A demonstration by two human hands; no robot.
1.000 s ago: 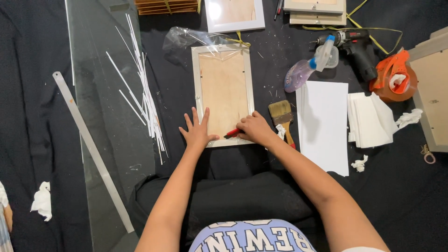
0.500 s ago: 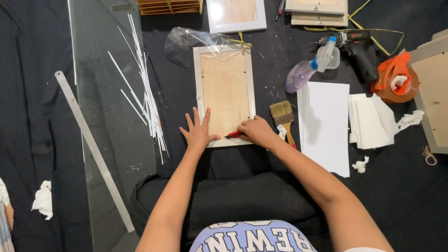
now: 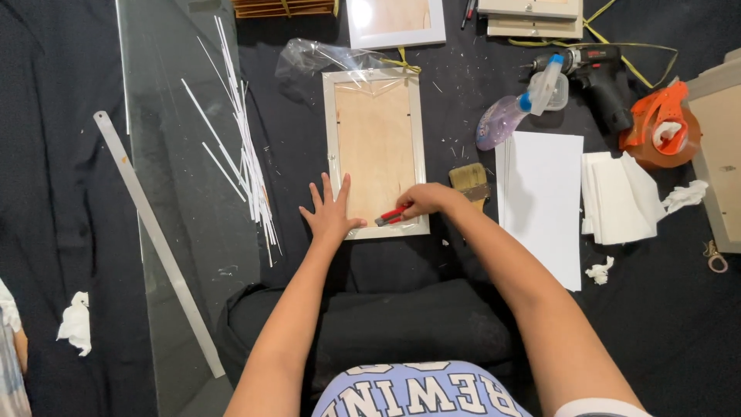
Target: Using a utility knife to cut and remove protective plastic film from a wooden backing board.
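While a black cloth covers the whole work surface, a picture frame lies face down at its middle. The left hand presses flat, fingers spread, on the frame's lower left corner. The right hand is closed around a red cutter at the frame's bottom edge. Left of the frame lies a glass sheet; right of it, a brush, white paper, a purple spray bottle and orange tape dispenser.

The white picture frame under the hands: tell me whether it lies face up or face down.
Face down. The white picture frame shows its bare wooden backing board, lying flat under the left hand.
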